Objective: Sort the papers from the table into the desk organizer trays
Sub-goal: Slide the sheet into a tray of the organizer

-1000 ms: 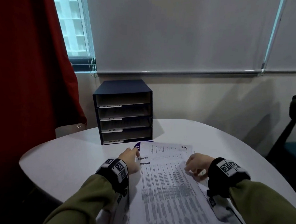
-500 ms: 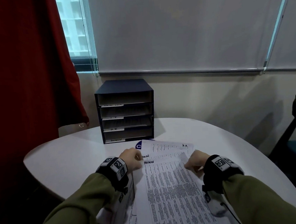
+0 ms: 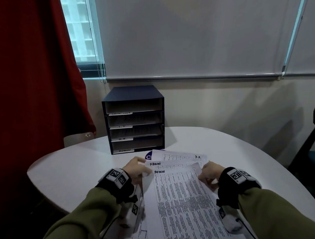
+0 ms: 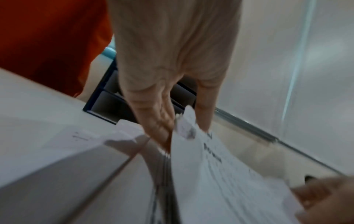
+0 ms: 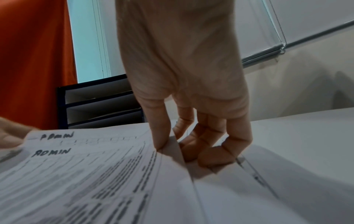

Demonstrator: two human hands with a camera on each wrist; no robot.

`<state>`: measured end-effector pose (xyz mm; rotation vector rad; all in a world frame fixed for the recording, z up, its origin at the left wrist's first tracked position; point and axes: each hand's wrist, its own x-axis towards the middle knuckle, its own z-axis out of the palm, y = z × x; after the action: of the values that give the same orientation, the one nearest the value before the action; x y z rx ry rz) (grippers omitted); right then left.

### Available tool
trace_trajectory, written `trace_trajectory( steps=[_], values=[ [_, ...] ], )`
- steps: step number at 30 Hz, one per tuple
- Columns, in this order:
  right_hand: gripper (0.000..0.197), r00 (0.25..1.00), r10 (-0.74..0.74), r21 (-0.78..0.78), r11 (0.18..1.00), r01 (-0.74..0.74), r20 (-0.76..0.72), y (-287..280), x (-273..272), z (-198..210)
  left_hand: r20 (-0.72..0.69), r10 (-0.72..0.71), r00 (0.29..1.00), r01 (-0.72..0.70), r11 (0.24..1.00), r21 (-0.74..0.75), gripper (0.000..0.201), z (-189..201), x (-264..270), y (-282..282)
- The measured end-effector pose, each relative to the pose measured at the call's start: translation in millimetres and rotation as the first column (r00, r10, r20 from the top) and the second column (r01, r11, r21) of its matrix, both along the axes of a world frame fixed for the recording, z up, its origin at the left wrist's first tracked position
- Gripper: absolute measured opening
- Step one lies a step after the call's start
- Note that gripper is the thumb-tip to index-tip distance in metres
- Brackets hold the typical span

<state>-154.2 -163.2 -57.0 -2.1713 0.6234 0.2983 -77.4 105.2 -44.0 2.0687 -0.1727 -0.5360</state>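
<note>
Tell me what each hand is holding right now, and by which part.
Both hold the top white printed sheet marked ADMIN: left hand pinches its far left corner, right hand grips its right edge near the far corner.

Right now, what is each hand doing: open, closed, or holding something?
Left hand: pinches the top left corner of the top ADMIN sheet.
Right hand: grips the same sheet's right edge, thumb on top, fingers curled under.
</note>
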Motion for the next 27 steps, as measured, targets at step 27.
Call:
trace_trajectory(
  steps=[27],
  values=[
    [0.021, 0.582, -0.388, 0.527, 0.846, -0.084, 0.715, 55.1, -42.2, 76.3, 0.573, 0.488, 0.658, -0.09, 0.807, -0.584, 0.032, 62.8, -65.2, -40.2]
  ],
)
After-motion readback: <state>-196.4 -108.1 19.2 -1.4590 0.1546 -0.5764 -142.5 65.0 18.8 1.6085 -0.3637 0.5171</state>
